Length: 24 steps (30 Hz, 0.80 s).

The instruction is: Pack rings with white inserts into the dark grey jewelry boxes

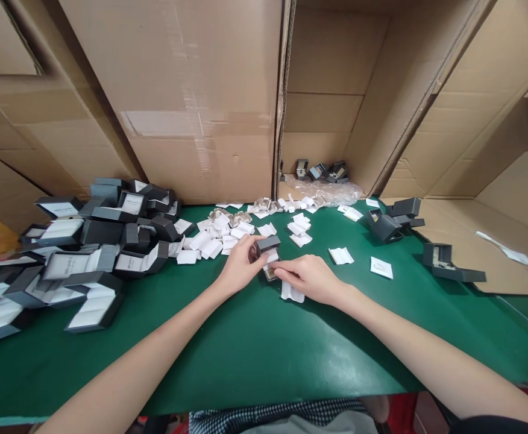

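Observation:
In the middle of the green table, a small dark grey jewelry box (269,243) stands open, its lid raised and a pale lining showing. My left hand (245,263) grips it from the left, thumb across the front of the lid. From the right, my right hand (311,277) is closed at the lower half of the box, index finger and thumb on its edge and insert. The fingers partly cover what lies inside. Just below my right hand a white padded piece (292,293) lies on the table.
Many open dark boxes (105,232) with white linings are heaped at the left. White inserts (212,241) lie scattered toward the back. More dark boxes (386,224) sit at the right, near a cardboard sheet (503,223). Tall cardboard walls (201,108) border the back.

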Each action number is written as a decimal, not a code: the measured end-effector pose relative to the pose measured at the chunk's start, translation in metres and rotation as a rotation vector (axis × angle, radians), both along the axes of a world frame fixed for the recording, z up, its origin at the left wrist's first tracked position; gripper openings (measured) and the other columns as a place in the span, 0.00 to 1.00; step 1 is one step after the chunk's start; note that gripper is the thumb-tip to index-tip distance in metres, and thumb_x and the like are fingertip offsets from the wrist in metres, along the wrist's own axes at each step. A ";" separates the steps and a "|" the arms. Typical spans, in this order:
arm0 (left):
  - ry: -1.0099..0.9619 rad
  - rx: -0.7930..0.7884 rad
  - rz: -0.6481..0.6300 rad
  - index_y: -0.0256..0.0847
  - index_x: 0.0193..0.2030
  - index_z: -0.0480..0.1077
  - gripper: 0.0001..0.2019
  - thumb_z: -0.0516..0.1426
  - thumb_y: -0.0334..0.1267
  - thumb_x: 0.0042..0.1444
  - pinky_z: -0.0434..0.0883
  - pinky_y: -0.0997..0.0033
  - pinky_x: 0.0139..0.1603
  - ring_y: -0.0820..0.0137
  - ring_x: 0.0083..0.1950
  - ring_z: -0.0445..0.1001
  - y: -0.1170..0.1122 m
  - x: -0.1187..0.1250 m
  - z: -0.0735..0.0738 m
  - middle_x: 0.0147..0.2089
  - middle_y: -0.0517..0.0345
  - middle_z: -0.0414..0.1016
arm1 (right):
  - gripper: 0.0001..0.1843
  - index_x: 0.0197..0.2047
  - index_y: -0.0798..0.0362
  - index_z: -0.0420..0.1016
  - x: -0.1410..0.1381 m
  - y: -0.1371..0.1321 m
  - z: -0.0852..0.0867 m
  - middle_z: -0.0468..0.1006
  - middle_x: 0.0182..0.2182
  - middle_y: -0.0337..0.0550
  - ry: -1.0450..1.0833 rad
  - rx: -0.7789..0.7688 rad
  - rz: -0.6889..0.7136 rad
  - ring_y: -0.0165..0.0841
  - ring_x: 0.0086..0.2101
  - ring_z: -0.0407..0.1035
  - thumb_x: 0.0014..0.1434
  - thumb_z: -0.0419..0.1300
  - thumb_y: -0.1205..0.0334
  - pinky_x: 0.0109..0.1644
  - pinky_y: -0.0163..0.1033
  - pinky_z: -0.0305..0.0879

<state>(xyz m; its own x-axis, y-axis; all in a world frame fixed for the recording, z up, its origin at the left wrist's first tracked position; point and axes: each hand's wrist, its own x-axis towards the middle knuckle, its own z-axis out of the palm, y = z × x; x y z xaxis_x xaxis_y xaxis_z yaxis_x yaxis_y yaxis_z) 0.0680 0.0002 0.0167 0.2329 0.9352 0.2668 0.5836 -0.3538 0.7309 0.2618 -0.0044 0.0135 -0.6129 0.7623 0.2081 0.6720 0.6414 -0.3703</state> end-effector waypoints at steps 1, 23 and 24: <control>0.010 0.006 0.018 0.40 0.46 0.67 0.12 0.54 0.39 0.56 0.64 0.71 0.33 0.70 0.33 0.64 0.001 -0.001 -0.001 0.36 0.57 0.64 | 0.17 0.46 0.42 0.76 0.000 0.000 0.000 0.80 0.31 0.38 -0.011 0.009 0.007 0.30 0.28 0.70 0.65 0.47 0.56 0.29 0.33 0.51; 0.083 0.066 0.083 0.41 0.30 0.61 0.01 0.51 0.33 0.51 0.59 0.73 0.28 0.71 0.27 0.63 0.001 0.004 -0.005 0.27 0.62 0.65 | 0.13 0.45 0.46 0.75 -0.020 0.005 0.000 0.81 0.29 0.42 -0.125 0.265 -0.177 0.32 0.26 0.71 0.61 0.52 0.60 0.26 0.35 0.46; 0.078 0.058 0.070 0.41 0.31 0.61 0.01 0.51 0.34 0.52 0.59 0.73 0.28 0.71 0.27 0.63 0.001 0.004 -0.004 0.27 0.62 0.65 | 0.12 0.45 0.47 0.74 -0.021 0.005 0.001 0.81 0.29 0.43 -0.171 0.261 -0.203 0.33 0.26 0.71 0.61 0.53 0.59 0.26 0.35 0.44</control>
